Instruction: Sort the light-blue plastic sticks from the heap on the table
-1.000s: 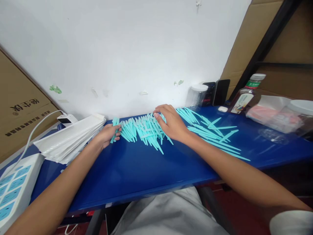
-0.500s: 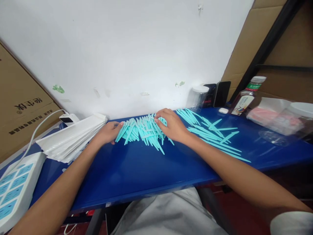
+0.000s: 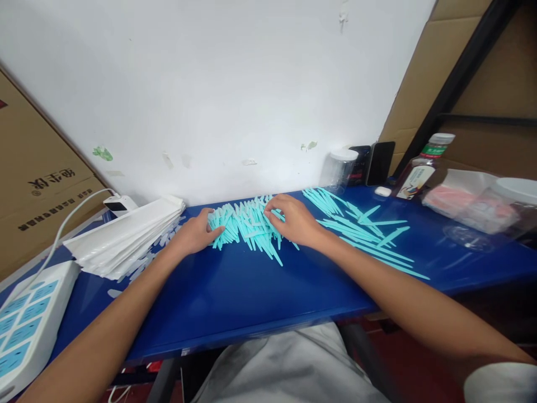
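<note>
Illumination: bright and even, cool in tone; source outside the view, direction not determinable. The wall (image 3: 235, 84) is palest, with faint tonal variation. The table (image 3: 235, 302) shows a weak sheen; shadows on it are soft. The floor (image 3: 413, 364) below is dim, and the far right corner falls dark. Glints noted on the bag (image 3: 461, 196).

Definition: moderate at centre, where individual sticks (image 3: 254, 224) partly merge. Print on the carton (image 3: 46, 173) is soft. Blur marks the cuff (image 3: 501, 383). Wide-angle stretching observed toward the side edges.
</note>
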